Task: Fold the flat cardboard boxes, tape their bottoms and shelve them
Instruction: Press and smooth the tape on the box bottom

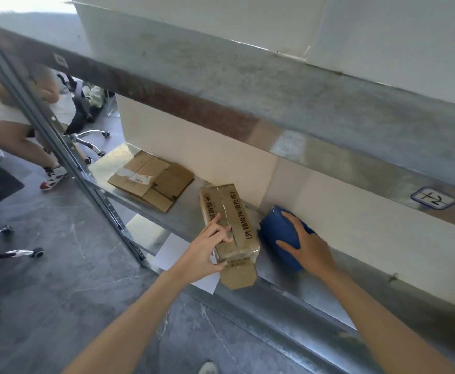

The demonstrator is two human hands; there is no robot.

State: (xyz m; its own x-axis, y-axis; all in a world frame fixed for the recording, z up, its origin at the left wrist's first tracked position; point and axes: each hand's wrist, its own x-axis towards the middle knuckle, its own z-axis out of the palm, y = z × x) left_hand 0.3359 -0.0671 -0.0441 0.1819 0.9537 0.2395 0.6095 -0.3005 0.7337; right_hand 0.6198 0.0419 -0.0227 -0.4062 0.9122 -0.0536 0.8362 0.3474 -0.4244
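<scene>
A folded cardboard box (237, 211) with printed characters and clear tape along its seam stands on the lower metal shelf (288, 276). One loose flap hangs over the shelf's front edge. My left hand (210, 245) rests on the box's near left side, fingers spread on top and thumb under the edge. Right of the box lies a blue tape dispenser (280, 233). My right hand (306, 242) lies over it with fingers curved round its body. A flat cardboard box (152, 179) with a white label lies further left on the same shelf.
An upper metal shelf (275, 103) runs overhead with a labelled tag (433, 197). A slanted upright post (67, 157) bounds the shelf's left end. Another person's legs (32, 147) and office chair bases (10, 249) stand on the grey floor to the left. White paper (175, 249) lies below the shelf.
</scene>
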